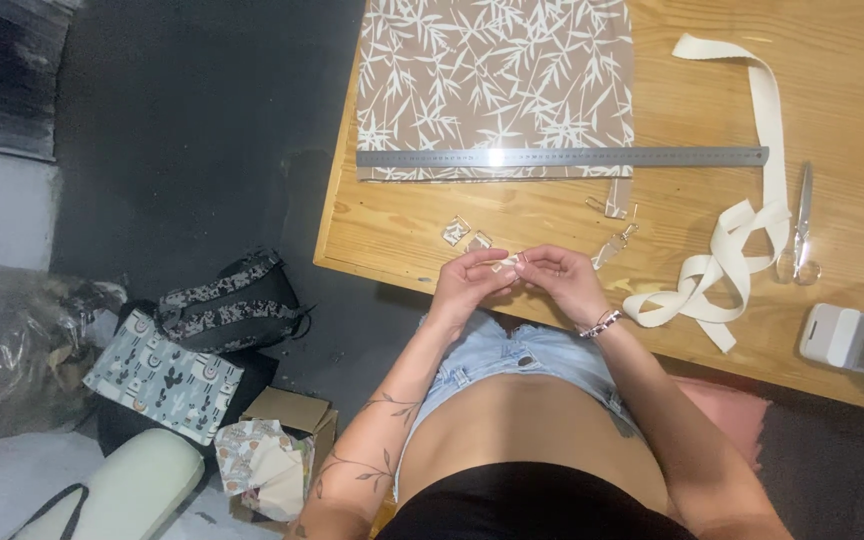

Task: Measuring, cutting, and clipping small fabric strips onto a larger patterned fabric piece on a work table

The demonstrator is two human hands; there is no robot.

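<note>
Wooden table (pixel 552 215) fills the far right part of the view, and a person sits at its near edge. Both hands meet just over that edge. The left hand (pixel 467 280) and the right hand (pixel 562 280) pinch a tiny pale piece (pixel 508 264) between their fingertips, so both grips are narrow and closed on it. The piece is too small to tell what it is. A bead bracelet (pixel 600 323) sits on the right wrist. Just beyond the hands lie two small clear squares (pixel 464 235) on the wood. A little to the right are more small clear bits (pixel 614 215). Farther away lies a brown cloth with white leaves (pixel 497 75), and a long metal ruler (pixel 562 157) rests across its near edge. To the right, a cream strap (pixel 732 260) curls in loops on the table, and silver scissors (pixel 802 225) lie just beside it. A small white box (pixel 847 338) sits near the right edge of the view. On the dark floor to the left are a black bag with a patterned strap (pixel 237 305), a light blue pouch with little animals (pixel 162 385) and a cardboard box with cloth scraps (pixel 277 450).
</note>
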